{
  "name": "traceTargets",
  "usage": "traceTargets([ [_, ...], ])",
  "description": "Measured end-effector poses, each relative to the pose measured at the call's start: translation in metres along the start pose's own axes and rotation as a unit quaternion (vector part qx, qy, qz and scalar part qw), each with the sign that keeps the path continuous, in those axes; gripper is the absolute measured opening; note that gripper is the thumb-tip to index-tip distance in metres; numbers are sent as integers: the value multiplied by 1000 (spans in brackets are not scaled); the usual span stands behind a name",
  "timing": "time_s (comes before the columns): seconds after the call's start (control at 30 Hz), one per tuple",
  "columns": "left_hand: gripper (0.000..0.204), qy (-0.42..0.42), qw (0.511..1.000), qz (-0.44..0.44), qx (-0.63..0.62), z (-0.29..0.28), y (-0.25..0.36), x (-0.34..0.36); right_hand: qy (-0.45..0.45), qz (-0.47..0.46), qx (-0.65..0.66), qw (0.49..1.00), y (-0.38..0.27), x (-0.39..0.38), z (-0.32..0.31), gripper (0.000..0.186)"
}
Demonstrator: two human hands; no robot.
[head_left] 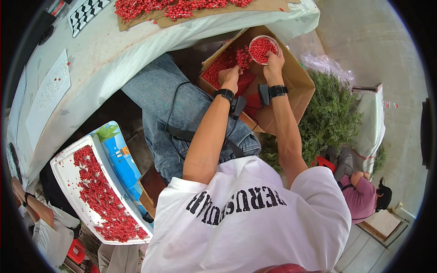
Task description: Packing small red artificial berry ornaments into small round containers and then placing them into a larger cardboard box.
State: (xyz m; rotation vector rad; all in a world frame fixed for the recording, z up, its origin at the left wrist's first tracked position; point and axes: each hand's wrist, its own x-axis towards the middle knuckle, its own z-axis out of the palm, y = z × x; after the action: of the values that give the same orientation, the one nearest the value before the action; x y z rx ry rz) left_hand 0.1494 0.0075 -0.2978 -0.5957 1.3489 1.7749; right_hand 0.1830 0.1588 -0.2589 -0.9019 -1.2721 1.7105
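My right hand (274, 65) grips a round, pale-rimmed tub (278, 44) filled with small red berries (262, 50), held over a cardboard box (298, 86). To its left, my left hand (230, 76) is closed, its fingertips pinched at a small bunch of red berries (242, 58) just beside the tub. How the stems sit in those fingers is too small to tell. More loose red berries (212, 73) lie inside the box, below and left of my left hand. Dark straps with small devices are round both my wrists.
A covered table (104, 54) along the upper left bears cardboard with red berries. At lower left stands a white foam tray (63, 166) with scattered berries, next to a blue panel (119, 157). Green foliage (330, 104) is right of the box. Other people (359, 198) sit nearby.
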Motion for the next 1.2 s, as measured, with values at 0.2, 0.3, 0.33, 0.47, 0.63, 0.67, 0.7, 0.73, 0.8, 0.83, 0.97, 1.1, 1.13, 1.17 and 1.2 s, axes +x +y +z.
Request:
traceTargets([
  [0.2, 13, -13, 998, -35, 43, 1, 6, -7, 12, -5, -43, 999, -3, 6, 4, 48],
  [0.3, 12, -27, 999, -37, 28, -1, 5, -8, 15, -24, -60, 998, -4, 8, 4, 47],
  [0.33, 12, -33, 998, -36, 25, -1, 6, -9, 19, -40, -59, 997, -5, 8, 5, 47],
  [0.47, 11, -30, 999, -36, 24, -1, 8, -13, 20, -57, -54, 997, -9, 6, 6, 47],
  [0.63, 11, -12, 999, -24, 28, -1, 8, -14, -7, -38, -118, 992, -9, -2, 9, 47],
  [0.67, 11, -12, 999, -24, 28, -1, 8, -15, -7, -38, -118, 992, -9, -6, 10, 47],
  [0.7, 10, -8, 999, -22, 28, -1, 8, -15, -2, -46, -112, 993, -11, -9, 10, 46],
  [0.73, 10, -5, 999, -19, 28, -1, 8, -15, 4, -54, -106, 993, -12, -12, 11, 45],
  [0.8, 10, 0, 999, -17, 29, -2, 7, -15, 9, -60, -99, 993, -15, -14, 15, 45],
  [0.83, 10, 0, 1000, -17, 25, -1, 7, -15, 14, -65, -93, 993, -16, -12, 14, 44],
  [0.97, 8, 4, 1000, -15, 20, -1, 7, -16, 11, -67, -90, 994, -16, -11, 14, 43],
  [1.1, 7, 2, 1000, -4, 29, 0, 8, -14, -22, -65, -111, 991, -13, -6, 13, 43],
  [1.13, 7, -3, 999, 1, 37, 0, 8, -14, -23, -74, -114, 990, -13, -5, 12, 43],
  [1.17, 7, -8, 999, 5, 46, 0, 8, -14, -23, -82, -117, 989, -14, -7, 13, 43],
  [1.2, 7, -7, 999, 6, 44, -1, 8, -14, -25, -83, -117, 989, -15, -9, 14, 43],
])
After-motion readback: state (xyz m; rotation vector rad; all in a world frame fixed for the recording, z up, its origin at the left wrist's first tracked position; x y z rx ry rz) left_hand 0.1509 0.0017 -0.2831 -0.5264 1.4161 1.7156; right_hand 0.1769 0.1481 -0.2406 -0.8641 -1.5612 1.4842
